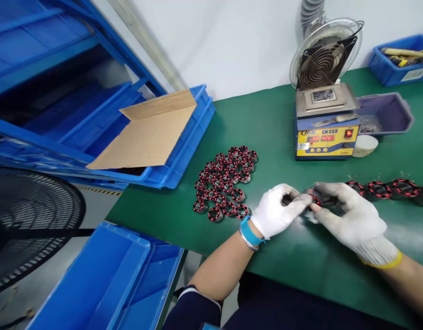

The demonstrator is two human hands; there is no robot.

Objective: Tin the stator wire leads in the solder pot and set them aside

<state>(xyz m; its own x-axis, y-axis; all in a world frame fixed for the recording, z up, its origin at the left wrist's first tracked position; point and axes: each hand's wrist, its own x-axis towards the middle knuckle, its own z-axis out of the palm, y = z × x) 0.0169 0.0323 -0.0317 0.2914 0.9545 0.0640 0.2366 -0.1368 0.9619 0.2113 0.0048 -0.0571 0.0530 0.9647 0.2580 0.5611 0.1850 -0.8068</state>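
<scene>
Between my two gloved hands is one motor stator, a short dark ring with red and black windings on its face. My left hand, in a white glove with a blue wrist strap, pinches its left side. On its right, the thumb and fingers of my right hand close round it; that glove has dirty fingertips and a yellow cuff edge. Part of the stator is hidden by my fingers. Left of my hands stands a cluster of similar stators. More stators in a row lie beyond my right hand, with fine wire ends sticking up.
A solder pot with a lit display stands at the back, under a round extraction hood. Beside it is a purple-grey bin. A blue tool box sits back right. Blue crates, cardboard and a fan are left.
</scene>
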